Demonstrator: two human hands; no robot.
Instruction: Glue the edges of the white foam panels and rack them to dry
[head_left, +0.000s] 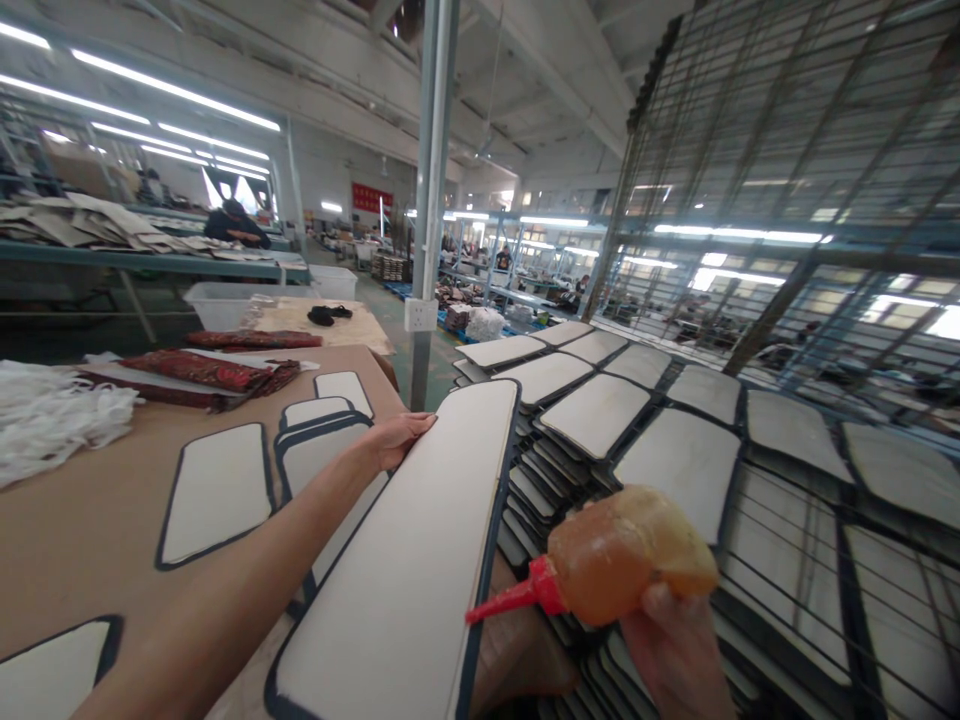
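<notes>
The left hand (401,437) lies flat with fingers extended along the far edge of a long white panel (405,560), steadying it at the counter (97,520) edge. The right hand (675,650) is closed around an amber glue bottle (622,560), its red nozzle pointing at the panel's dark rim. Many similar panels already lie spread on the wire racks (787,540); several more rest on the counter

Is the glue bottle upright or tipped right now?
Tipped: the glue bottle lies sideways in the right hand, red nozzle pointing left toward the panel.
</notes>
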